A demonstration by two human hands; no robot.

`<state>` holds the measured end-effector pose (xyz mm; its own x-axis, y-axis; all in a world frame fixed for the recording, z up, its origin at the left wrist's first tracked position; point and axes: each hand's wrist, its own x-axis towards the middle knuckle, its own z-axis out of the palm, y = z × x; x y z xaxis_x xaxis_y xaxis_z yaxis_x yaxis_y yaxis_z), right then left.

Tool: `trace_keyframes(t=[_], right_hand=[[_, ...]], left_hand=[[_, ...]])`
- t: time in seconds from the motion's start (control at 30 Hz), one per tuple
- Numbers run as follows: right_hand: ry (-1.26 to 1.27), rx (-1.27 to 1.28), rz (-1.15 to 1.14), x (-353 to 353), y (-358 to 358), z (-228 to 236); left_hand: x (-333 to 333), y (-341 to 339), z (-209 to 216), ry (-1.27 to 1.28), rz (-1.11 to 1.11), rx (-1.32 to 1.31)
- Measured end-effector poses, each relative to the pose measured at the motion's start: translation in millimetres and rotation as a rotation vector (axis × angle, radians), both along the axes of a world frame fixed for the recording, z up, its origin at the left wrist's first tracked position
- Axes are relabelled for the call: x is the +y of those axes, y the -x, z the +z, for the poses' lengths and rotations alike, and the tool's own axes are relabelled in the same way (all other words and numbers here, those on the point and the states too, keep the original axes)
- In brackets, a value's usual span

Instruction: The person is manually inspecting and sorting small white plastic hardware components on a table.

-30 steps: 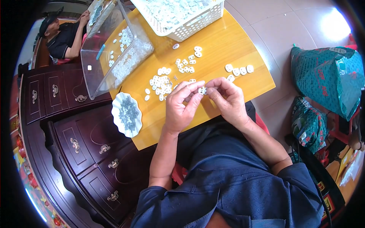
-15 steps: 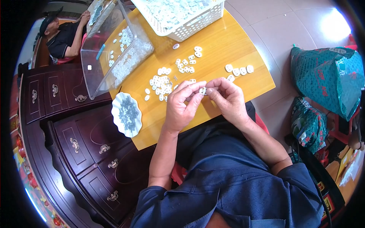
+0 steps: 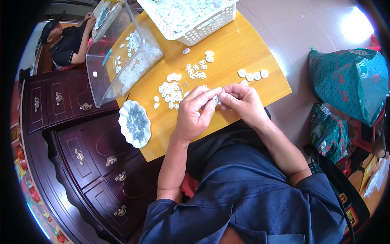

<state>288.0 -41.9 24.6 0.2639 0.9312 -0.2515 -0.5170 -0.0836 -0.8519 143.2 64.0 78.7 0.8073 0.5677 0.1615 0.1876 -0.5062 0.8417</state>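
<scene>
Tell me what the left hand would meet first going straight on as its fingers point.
The left hand would likely meet the right hand first; depth is unclear, so the two may be touching.

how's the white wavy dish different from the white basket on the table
The dish is smaller and shallow, while the basket is larger and deep. The dish has a scalloped rim; the basket has straighter sides pierced with holes. The dish holds dark grey pieces, whereas the basket is filled with pale ones. Both are white and hold many small pieces.
</scene>
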Motion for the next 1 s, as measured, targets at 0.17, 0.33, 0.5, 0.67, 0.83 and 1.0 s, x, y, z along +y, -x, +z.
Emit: trace_keyframes(t=[0.17, 0.33, 0.5, 0.67, 0.83, 1.0], right_hand=[[-0.011, 0.068, -0.004, 0.6, 0.9, 0.6], [0.006, 0.185, -0.028, -0.2, 0.0, 5.1], [-0.007, 0.183, -0.054, -0.5, 1.9, 0.6], [0.006, 0.221, -0.028, -1.8, -1.5, 3.5], [0.028, 0.213, 0.042, -1.9, -4.0, -1.2], [0.036, 0.187, 0.01, -3.4, -1.2, 0.3]], left_hand=[[-4.3, -0.6, 5.1, 0.012, 0.022, 0.051], [-13.7, -11.4, 3.7, -0.216, 0.112, 0.056], [-11.7, -10.9, -9.6, -0.473, 0.116, 0.058], [-9.7, -10.3, -9.7, -0.394, 0.097, 0.055], [-9.3, -10.6, -7.3, -0.347, 0.079, 0.071], [-9.4, -10.4, -4.9, -0.358, 0.065, 0.081]])
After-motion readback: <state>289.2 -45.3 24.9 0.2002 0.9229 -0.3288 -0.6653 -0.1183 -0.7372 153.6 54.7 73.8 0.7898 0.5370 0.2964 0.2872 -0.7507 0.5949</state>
